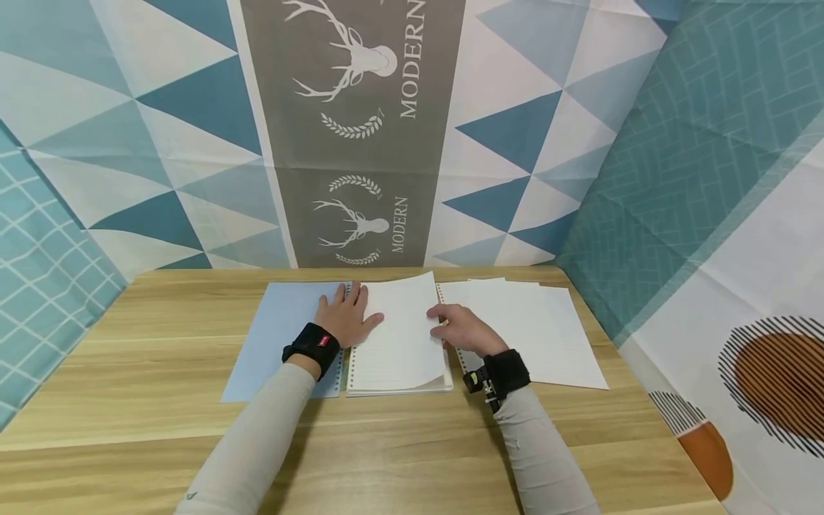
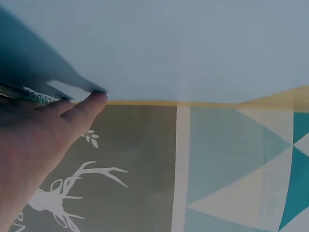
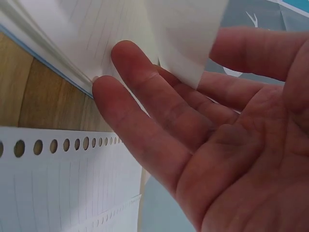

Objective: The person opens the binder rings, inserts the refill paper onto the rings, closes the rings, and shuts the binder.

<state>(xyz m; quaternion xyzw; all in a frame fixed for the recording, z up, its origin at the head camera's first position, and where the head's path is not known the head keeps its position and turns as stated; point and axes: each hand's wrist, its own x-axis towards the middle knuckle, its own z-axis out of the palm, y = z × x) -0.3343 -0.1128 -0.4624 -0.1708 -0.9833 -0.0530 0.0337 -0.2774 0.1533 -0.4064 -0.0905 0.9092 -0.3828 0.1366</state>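
A stack of lined loose-leaf paper, with punched holes down its left edge, lies in front of me. My left hand rests with spread fingers across the stack's holed left edge and the blue cover beside it. At the stack's right edge, my right hand pinches a sheet of paper between thumb and index finger. That sheet's right side is lifted and bent in the right wrist view. Below it, the other fingers lie close along the edge of the stack.
Several punched lined sheets lie overlapping to the right, partly behind my right hand. Wooden tabletop extends in front of the papers. A patterned cloth hangs behind the table's far edge.
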